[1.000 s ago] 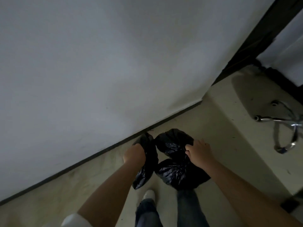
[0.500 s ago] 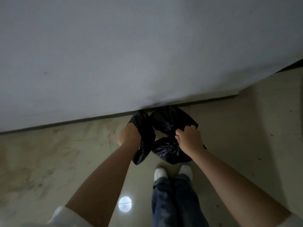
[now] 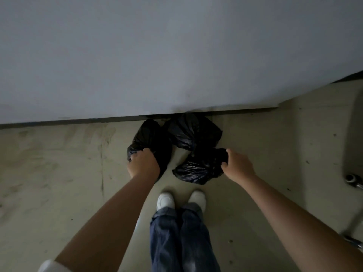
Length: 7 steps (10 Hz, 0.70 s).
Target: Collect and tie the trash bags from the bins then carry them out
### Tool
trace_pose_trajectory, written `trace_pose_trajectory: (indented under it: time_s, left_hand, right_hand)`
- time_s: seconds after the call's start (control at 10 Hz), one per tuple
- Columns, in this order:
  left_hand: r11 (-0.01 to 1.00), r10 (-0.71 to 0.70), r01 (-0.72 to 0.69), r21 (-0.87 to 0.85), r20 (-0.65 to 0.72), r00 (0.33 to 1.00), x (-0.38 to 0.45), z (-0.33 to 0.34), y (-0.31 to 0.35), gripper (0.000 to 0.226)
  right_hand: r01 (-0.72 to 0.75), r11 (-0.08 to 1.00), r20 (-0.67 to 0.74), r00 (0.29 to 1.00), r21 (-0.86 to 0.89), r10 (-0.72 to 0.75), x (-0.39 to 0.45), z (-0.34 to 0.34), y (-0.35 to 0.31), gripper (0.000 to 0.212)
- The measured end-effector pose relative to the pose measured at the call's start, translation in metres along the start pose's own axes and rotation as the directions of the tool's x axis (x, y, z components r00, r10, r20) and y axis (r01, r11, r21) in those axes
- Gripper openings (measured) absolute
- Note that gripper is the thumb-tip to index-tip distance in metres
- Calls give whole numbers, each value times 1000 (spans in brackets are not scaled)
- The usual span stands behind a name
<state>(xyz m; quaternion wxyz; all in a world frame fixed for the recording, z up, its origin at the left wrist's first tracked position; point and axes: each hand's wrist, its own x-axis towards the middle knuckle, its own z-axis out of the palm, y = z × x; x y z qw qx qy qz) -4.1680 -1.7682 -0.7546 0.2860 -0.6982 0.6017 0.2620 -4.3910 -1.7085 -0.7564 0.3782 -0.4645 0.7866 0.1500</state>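
Observation:
Black trash bags lie low at the foot of a white wall (image 3: pixel 176 55). My left hand (image 3: pixel 142 164) grips the left black bag (image 3: pixel 155 136) near its lower end, fingers curled into the plastic. My right hand (image 3: pixel 238 163) pinches the top of the right-hand black bag (image 3: pixel 196 169), which bulges toward my feet. Another black bag (image 3: pixel 193 130) sits behind it, against the wall's dark skirting. Whether the two right-hand bundles are tied together I cannot tell.
The beige floor (image 3: pixel 59 173) is scuffed and stained. My white shoes (image 3: pixel 166 200) and blue jeans stand just behind the bags. A chrome chair base with castors (image 3: pixel 353 179) pokes in at the right edge.
The bags have dropped lower toward the floor and my hands have spread apart. The view has tilted down, and the chair base has come back in at the right.

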Motion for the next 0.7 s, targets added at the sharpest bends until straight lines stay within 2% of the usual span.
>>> trace_pose_trajectory:
  time_s: [0.1, 0.2, 0.3, 0.4, 0.5, 0.6, 0.7]
  left_hand:
    - [986, 122, -108, 130, -98, 988, -14, -4, 15, 32]
    - [945, 289, -265, 191, -109, 951, -25, -12, 37, 29]
    - [910, 399, -374, 177, -137, 907, -31, -22, 64, 28]
    - [884, 460, -434, 171, -164, 872, -32, -29, 81, 28]
    - [883, 465, -443, 153, -167, 869, -32, -35, 85, 29]
    - [889, 455, -434, 143, -176, 873, -30, -37, 78, 34]
    - [897, 440, -419, 142, -203, 875, -26, -38, 65, 50]
  right_hand:
    - [-68, 996, -52, 997, -61, 65, 4, -32, 31, 32]
    - [-15, 992, -107, 994, -128, 1, 20, -65, 39, 23]
    - [37, 983, -156, 986, -180, -66, 34, -89, 40, 21]
    - [50, 967, -169, 981, -250, -94, 42, -98, 41, 32]
    - [45, 960, -136, 987, -275, -85, 45, -93, 43, 36]
    - [30, 973, -41, 998, -230, -40, 45, -78, 47, 37]
    - [-12, 988, 24, 1000, -157, 16, 41, -70, 51, 41]
